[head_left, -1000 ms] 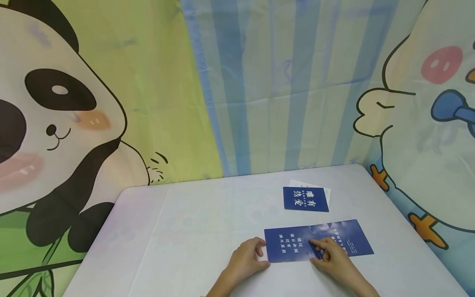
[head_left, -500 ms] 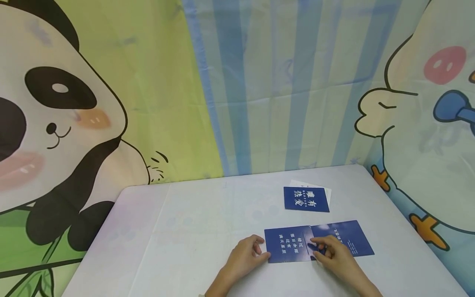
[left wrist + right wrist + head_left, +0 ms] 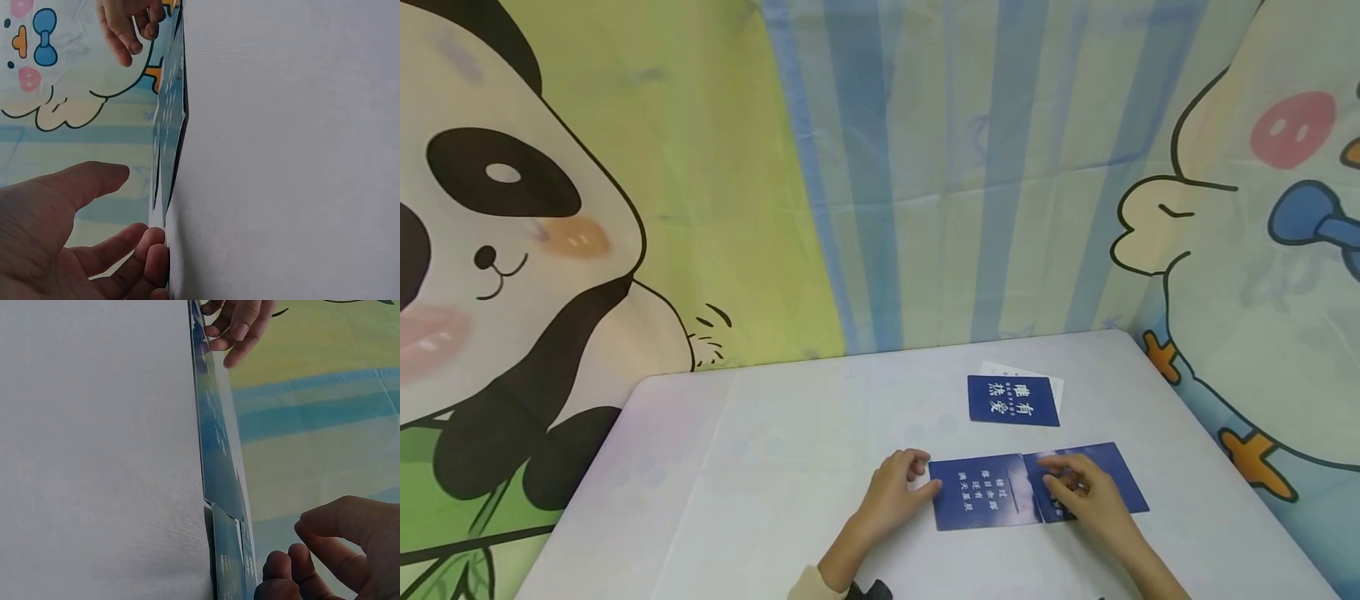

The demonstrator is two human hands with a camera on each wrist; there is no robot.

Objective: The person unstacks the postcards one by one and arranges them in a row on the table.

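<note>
Two dark blue printed cards with white lettering lie end to end on the white table. My left hand [image 3: 891,492] is at the outer end of the left card [image 3: 973,500], thumb spread from the curved fingers. In the left wrist view its fingertips [image 3: 156,240] are right at the card's end, the thumb raised apart. A thin slit-like line crosses the left card near the seam. Over the right card [image 3: 1120,475] hovers my right hand [image 3: 1090,492], loosely curled, covering part of it. In the right wrist view nothing shows between its thumb and fingers [image 3: 300,553].
Farther back on the table [image 3: 805,467] lies another blue card [image 3: 1013,401] with large white characters, on top of a white card [image 3: 1058,390]. A cloth backdrop [image 3: 925,167] with cartoon animals rises behind the table and on both sides.
My right hand has moved right and up from the seam, uncovering the join and the slit-like line. My left thumb has lifted from near the card's lower corner. The view has shifted slightly.
</note>
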